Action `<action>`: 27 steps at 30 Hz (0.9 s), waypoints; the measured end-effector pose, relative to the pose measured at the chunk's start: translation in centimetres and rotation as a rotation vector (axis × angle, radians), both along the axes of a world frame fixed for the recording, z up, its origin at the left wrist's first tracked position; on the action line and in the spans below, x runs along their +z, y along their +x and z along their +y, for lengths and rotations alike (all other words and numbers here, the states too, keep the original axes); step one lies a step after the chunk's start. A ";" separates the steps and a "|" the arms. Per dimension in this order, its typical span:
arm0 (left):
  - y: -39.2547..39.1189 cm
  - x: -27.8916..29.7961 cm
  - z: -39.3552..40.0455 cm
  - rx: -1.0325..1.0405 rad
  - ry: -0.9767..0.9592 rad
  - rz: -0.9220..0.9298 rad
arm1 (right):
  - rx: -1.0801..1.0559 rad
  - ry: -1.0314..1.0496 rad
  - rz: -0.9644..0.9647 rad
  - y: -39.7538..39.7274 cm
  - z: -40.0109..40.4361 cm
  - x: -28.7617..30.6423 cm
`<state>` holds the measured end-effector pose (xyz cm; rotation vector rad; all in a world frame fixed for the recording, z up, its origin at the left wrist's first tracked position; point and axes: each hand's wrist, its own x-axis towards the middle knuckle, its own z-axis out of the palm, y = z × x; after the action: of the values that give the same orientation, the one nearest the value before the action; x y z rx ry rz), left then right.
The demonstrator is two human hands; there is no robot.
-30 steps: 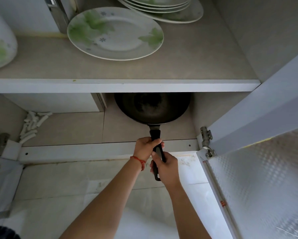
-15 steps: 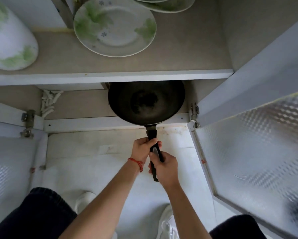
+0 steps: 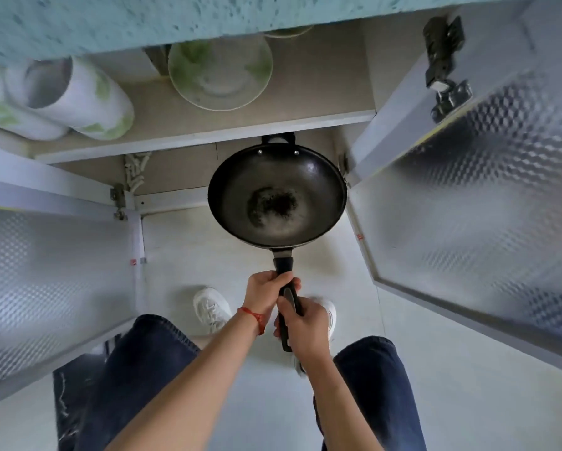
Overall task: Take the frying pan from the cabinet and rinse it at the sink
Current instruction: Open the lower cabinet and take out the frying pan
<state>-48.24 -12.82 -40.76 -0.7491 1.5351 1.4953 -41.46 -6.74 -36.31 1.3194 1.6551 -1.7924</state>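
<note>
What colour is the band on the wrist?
Red, a thin string bracelet on the left wrist, seen in the head view.

A speckled teal countertop edge [image 3: 143,24] ran across the top. Below it, two cabinet doors [image 3: 487,203] with embossed metallic lining stood open over a pale tiled floor [image 3: 468,402]. The beige shelf [image 3: 322,89] carried a green-patterned plate [image 3: 219,73] and white canisters [image 3: 78,99].

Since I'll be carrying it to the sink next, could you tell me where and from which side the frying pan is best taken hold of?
Grip the long black handle, coming from the near side, toward the body. It juts straight back from the frying pan, whose wide round bowl offers little to grasp. Both the left hand and the right hand already wrap it, left nearer the bowl, probably steadying the weight.
</note>
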 end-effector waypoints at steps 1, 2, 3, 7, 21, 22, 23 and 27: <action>0.5 1.4 -0.2 0.005 -0.005 -0.012 | -0.019 -0.015 -0.002 0.6 -0.2 1.4; 1.1 3.0 -0.4 0.004 -0.014 -0.022 | -0.030 -0.024 -0.004 1.2 -0.4 3.1; 1.5 4.1 -0.6 0.008 -0.015 -0.029 | -0.032 -0.024 0.001 1.6 -0.6 4.4; 3.2 8.9 -1.3 -0.039 -0.046 -0.055 | -0.083 -0.047 0.007 3.5 -1.5 9.4; 6.5 19.3 -7.4 -0.443 -0.049 0.001 | -0.422 -0.007 0.011 8.4 -10.9 18.7; 7.0 19.9 -7.9 -0.470 -0.047 -0.003 | -0.449 -0.012 0.010 9.0 -11.5 19.5; 7.6 20.3 -8.4 -0.495 -0.047 -0.009 | -0.475 -0.018 0.011 9.7 -12.1 20.2; 10.8 21.5 -9.7 -0.568 -0.065 -0.041 | -0.560 -0.021 0.024 13.1 -14.0 22.1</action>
<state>-37.40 -22.48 -19.23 -0.3299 1.5988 1.0042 -28.41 -20.71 -14.22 1.8938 1.3528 -2.1158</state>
